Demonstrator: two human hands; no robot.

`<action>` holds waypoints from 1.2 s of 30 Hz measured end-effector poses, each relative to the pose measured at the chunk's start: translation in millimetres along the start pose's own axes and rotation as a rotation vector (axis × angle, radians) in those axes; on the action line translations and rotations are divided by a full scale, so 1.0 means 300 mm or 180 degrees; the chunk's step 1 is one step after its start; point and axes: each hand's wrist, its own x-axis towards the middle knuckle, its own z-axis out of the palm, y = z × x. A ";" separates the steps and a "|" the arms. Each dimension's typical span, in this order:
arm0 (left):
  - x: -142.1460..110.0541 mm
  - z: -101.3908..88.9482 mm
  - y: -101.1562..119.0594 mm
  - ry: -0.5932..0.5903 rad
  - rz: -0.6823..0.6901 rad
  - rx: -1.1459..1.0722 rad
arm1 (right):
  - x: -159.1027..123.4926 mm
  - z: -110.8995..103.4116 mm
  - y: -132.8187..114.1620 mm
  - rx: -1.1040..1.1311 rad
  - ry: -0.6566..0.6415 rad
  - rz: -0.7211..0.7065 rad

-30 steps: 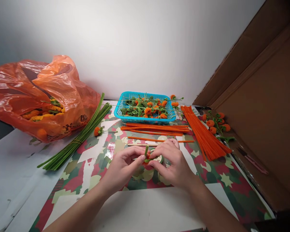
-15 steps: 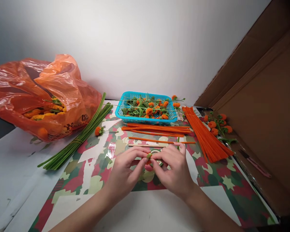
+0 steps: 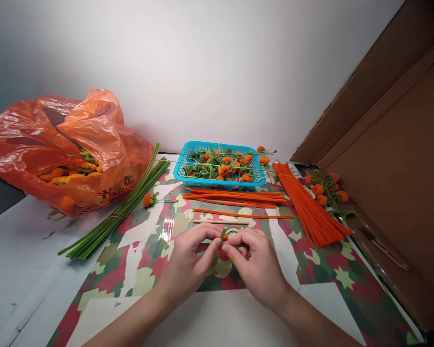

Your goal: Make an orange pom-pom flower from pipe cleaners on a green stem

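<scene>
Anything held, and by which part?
The left hand and right hand fingertips pinch a small fuzzy orange and green piece; fingers hide exactly where.

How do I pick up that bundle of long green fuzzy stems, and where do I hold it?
Probably best around its middle, by the thin tie binding the long green fuzzy stems. Come from above, on the right: the shiny orange plastic bag crowds the far left side, and the near ends spread loosely.

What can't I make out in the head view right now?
All in the head view:
- Orange-and-green piece: mostly covered by fingers of the left hand and right hand.
- Pale-rimmed round item: partly behind the right hand.
- Orange bag: folds hide much of its contents and lettering.
- Forearms: cut off by the bottom edge.
</scene>
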 end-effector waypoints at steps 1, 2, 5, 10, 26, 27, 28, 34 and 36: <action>0.000 0.000 -0.002 -0.0002 -0.0033 0.0000 | -0.002 0.002 -0.001 -0.0023 0.0001 0.0034; 0.002 -0.001 -0.005 -0.0002 -0.0073 -0.0017 | -0.003 0.002 -0.002 -0.0043 -0.0023 0.0046; 0.011 -0.004 -0.007 -0.0017 -0.0234 -0.0215 | 0.004 -0.013 0.000 0.0015 -0.0181 -0.0018; 0.025 -0.005 0.001 -0.0106 -0.0387 -0.0536 | 0.029 -0.046 0.011 0.0193 -0.0401 -0.0099; 0.025 -0.007 0.009 -0.0109 -0.0395 -0.0602 | 0.046 -0.053 0.024 -0.0174 -0.0234 -0.0427; 0.025 -0.007 0.009 -0.0081 -0.0400 -0.0616 | 0.046 -0.056 0.023 -0.0237 -0.0224 -0.0472; 0.025 -0.007 0.008 -0.0051 -0.0403 -0.0617 | 0.046 -0.057 0.022 -0.0277 -0.0258 -0.0516; 0.014 -0.001 0.001 0.0030 -0.0285 -0.0512 | 0.039 -0.047 0.018 -0.0051 -0.0746 -0.0611; 0.012 -0.002 0.000 0.0014 -0.0244 -0.0471 | 0.036 -0.043 0.017 0.0001 -0.0772 -0.0635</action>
